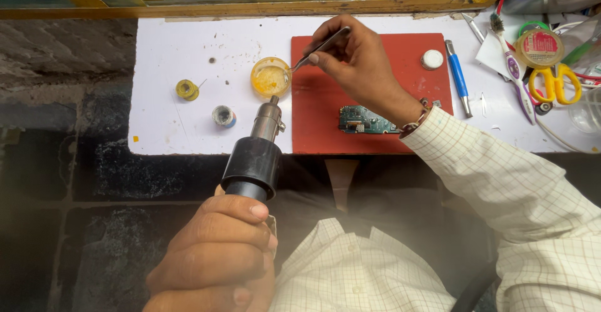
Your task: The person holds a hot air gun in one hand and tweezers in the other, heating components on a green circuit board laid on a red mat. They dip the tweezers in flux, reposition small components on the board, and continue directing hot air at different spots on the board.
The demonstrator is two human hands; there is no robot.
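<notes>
White worktop (175,124): tweezers (320,47) seemingly in flux tin (270,78).

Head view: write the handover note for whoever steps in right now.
Left hand: gripping the black-handled hot-air tool, nozzle aimed toward the round yellow flux tin.
Right hand: pinching thin metal tweezers, tips at the tin's rim.
Small green circuit board: lying on the red rectangular mat, untouched.
Done: tin open, tools in hand.
Left: nothing on the board looks worked yet; whether the tweezers carry anything is too small to tell.
</notes>
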